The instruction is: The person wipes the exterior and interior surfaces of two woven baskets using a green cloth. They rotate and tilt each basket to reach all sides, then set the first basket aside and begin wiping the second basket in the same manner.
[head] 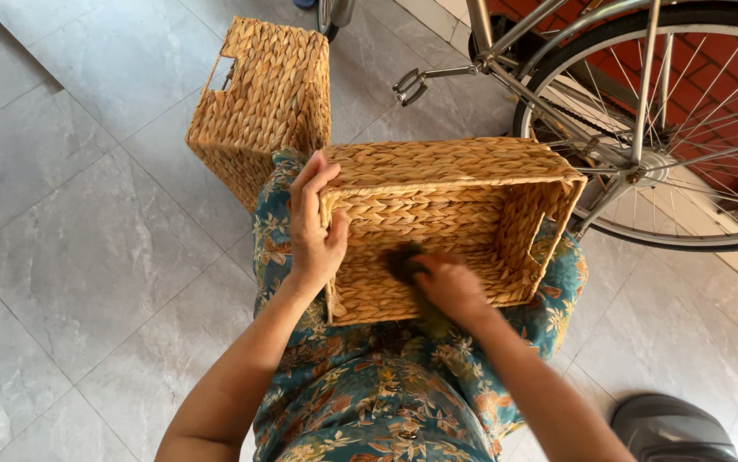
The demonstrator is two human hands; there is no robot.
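At the centre of the frame the woven basket point(446, 222) lies on the lap, long axis left to right; the left hand point(313, 227) clamps its left rim, while the right hand point(447, 287) inside presses a dark cloth point(403, 259) against the bottom

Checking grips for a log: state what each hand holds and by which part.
The left hand grips the woven basket on the lap by its left rim. The right hand presses a dark cloth inside it.

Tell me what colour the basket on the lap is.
Golden straw-tan, woven basket, seen clearly in the head view.
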